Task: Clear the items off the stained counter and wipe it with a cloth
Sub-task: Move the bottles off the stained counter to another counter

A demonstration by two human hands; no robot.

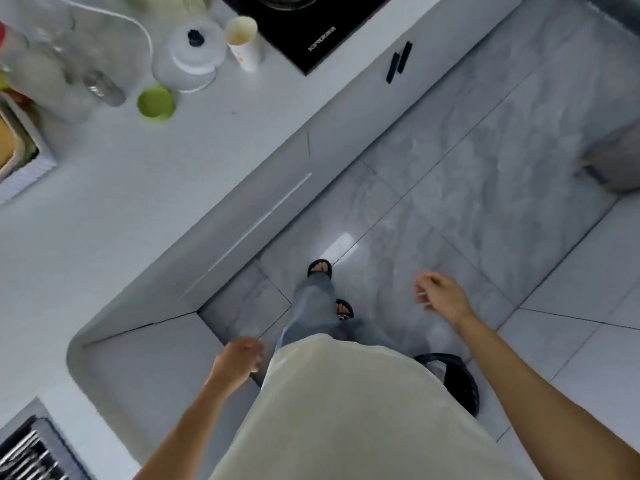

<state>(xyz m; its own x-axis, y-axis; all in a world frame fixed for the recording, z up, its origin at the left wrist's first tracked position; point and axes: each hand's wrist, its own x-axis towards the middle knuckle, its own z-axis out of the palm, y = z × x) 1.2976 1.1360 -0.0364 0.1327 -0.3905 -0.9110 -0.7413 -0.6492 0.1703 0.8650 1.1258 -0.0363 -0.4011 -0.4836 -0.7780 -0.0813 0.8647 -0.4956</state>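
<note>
On the white counter point(145, 188) there stood one green cup point(156, 102), one tall white cup point(243, 41) with a stained inside, one white round appliance point(195, 51) with a black knob and a white cord point(138, 26), and a blurred group of clear bottles point(52, 71) at the far left. One black stove top point(311, 26) was set into the counter just beside the tall cup. A tray point(20, 150) lay at the left edge, and a sink rack point(27, 452) showed at the lower left. No cloth was visible. The left hand point(239, 358) hung beside the counter corner, fingers loosely curled, holding nothing. The right hand point(440, 294) hung over the grey tiled floor point(485, 168), fingers also loosely bent; something thin and pale seemed near its fingers, but I cannot tell what. Two feet wore black sandals point(320, 268). A black bin point(457, 379) stood behind the person.
</note>
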